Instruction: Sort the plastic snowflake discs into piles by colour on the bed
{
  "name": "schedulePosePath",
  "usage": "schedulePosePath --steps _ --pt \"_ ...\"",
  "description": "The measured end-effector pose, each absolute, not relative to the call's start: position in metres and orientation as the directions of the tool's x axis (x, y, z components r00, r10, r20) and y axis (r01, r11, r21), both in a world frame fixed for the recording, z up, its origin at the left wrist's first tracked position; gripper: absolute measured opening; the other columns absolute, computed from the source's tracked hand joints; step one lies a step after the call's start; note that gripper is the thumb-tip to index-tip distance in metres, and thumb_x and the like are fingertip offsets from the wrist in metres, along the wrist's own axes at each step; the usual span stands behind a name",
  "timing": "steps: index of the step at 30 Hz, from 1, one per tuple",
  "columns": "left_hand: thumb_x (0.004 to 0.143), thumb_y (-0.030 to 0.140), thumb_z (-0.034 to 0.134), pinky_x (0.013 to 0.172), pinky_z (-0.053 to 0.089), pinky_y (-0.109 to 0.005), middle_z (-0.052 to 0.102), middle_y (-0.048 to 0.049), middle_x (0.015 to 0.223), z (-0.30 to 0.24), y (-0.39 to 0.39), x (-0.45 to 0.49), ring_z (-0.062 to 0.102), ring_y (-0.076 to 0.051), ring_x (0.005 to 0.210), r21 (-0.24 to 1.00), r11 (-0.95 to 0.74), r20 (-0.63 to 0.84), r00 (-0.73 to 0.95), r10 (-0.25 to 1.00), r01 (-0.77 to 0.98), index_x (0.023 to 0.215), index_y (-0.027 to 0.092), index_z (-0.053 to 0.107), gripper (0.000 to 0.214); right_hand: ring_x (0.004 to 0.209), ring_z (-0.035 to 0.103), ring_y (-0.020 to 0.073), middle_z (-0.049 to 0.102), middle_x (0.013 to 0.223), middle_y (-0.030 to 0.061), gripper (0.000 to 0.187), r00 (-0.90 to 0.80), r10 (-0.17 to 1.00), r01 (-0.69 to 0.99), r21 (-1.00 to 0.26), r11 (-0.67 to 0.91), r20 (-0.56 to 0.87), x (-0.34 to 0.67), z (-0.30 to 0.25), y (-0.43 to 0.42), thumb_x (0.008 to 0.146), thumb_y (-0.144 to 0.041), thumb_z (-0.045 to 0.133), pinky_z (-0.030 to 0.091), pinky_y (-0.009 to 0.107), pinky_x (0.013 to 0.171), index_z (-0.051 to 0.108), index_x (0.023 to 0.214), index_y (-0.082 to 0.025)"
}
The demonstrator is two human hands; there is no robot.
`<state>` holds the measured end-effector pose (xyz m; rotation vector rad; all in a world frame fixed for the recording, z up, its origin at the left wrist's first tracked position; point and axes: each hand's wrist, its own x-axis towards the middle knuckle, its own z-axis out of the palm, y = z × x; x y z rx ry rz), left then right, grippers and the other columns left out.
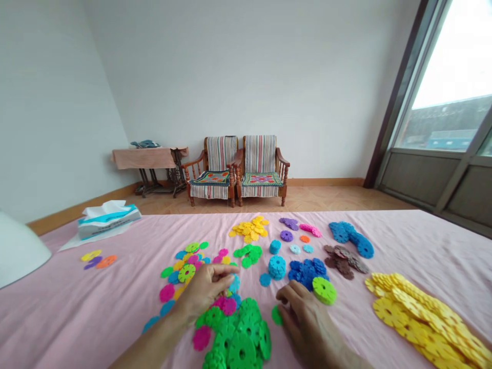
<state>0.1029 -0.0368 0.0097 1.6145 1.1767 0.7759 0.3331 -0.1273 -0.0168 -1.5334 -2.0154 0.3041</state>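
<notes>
On the pink cloth [77, 307], the left hand [205, 293] curls over mixed discs, pinching a light-blue disc [234, 283], the green disc heap [240, 341] lies between both hands, and the right hand [305, 320] rests loosely spread, fingertips touching a small green disc [276, 314] beside a lime disc [324, 290].

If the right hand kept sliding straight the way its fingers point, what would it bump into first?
Probably the flat turquoise plastic flower disc lying just beyond the right hand on the pink cloth; depth is hard to judge.

home room with cushioned armchairs [236, 169]
</notes>
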Motion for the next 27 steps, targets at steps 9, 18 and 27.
schedulePosePath --steps 9,18,27 --pt "0.074 0.032 0.057 0.072 0.052 -0.029 0.074 -0.0058 0.095 0.004 -0.044 0.118 0.067 -0.02 0.083 0.83 -0.313 0.217 0.251 0.943 0.461 0.101 0.02 0.07 0.033 0.082 0.058 0.0173 0.059 0.089 0.0035 0.014 -0.136 0.915 0.773 -0.537 0.337 0.38 0.333 -0.023 -0.127 0.085 -0.013 0.045 0.044 0.028 0.07 0.056 0.089 -0.021" --pt "0.077 0.039 0.049 0.073 0.052 -0.029 0.074 -0.0067 0.091 -0.004 0.007 0.047 0.068 -0.021 0.082 0.747 -0.253 0.419 -0.14 0.897 0.615 0.095 0.017 0.067 0.033 0.093 0.057 0.0177 0.062 0.099 0.0052 0.028 -0.357 0.889 0.728 -0.511 0.457 0.287 0.322 0.009 -0.102 0.085 -0.011 0.05 0.045 0.028 0.08 0.065 0.106 -0.022" --pt "0.075 0.04 0.049 0.071 0.052 -0.026 0.075 -0.0038 0.087 -0.022 0.018 0.028 0.068 -0.02 0.079 0.709 -0.204 0.417 -0.168 0.893 0.675 0.087 0.019 0.069 0.031 0.097 0.056 0.0216 0.065 0.1 0.0049 0.025 -0.686 0.723 0.699 -0.199 0.687 0.085 0.304 0.033 -0.064 0.078 -0.013 0.062 0.042 0.034 0.081 0.067 0.1 -0.024"
